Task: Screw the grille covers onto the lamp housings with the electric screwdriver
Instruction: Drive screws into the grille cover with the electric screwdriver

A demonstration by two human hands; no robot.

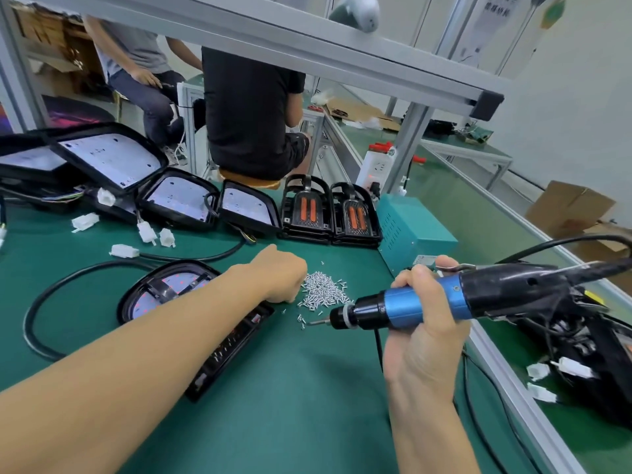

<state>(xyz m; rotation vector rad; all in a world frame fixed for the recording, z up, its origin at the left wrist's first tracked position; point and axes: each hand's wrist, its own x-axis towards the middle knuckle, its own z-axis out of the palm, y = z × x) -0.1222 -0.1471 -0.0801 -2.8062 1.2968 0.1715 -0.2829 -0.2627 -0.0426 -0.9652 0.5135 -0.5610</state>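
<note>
Head view shows your right hand (424, 316) wrapped around the blue barrel of the electric screwdriver (434, 302), held level with the bit just above the mat beside the screw pile (325, 290), likely ready to take a screw. Your left hand (282, 277) reaches to the pile's left edge with fingers curled under; whether it pinches a screw, you cannot tell from here. Under that forearm, at centre left, lies the lamp housing (164, 292) with its grille cover (225, 350), close for fastening. More housings line the upper left. No brand is readable; the hanging signs at upper right are blurred.
</note>
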